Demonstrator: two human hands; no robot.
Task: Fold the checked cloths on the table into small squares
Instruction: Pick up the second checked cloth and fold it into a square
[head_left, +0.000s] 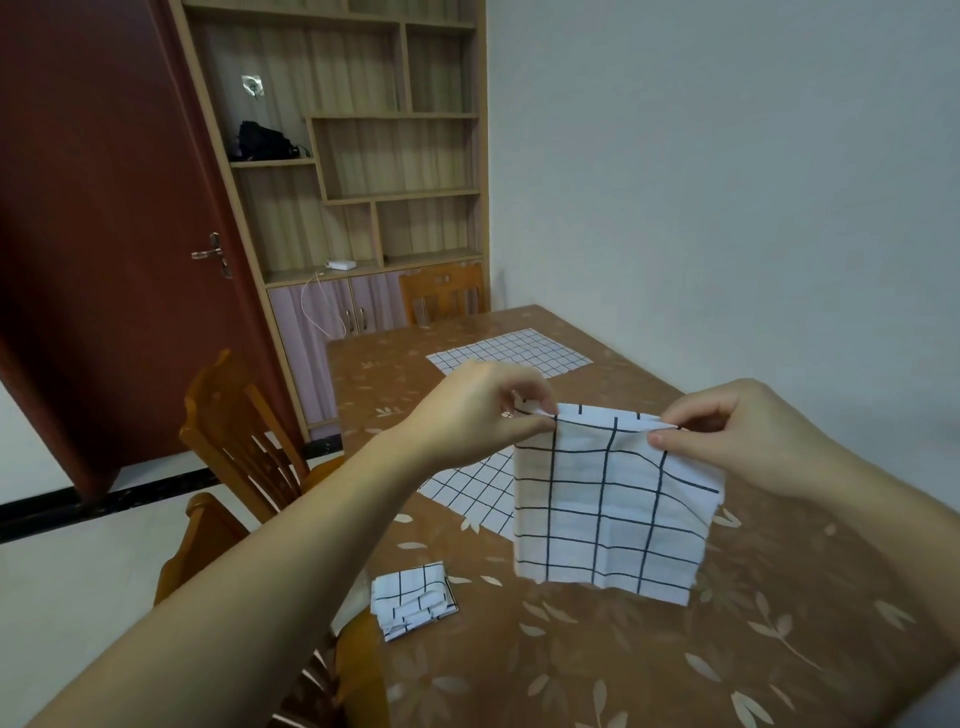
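Head view: my left hand (480, 410) and right hand (748, 441) each pinch a top corner of a folded checked cloth (613, 499), which hangs above the table (675, 649). Under it lies a flat cloth (470, 488); another flat one (506, 353) sits at the far end. A small folded square (413, 600) rests near the table's left edge.

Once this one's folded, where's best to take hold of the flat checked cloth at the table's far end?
Probably by the two near corners of the far checked cloth. It lies spread flat on the table with its near edge facing the person, so both hands can reach forward from above and pinch one corner each.
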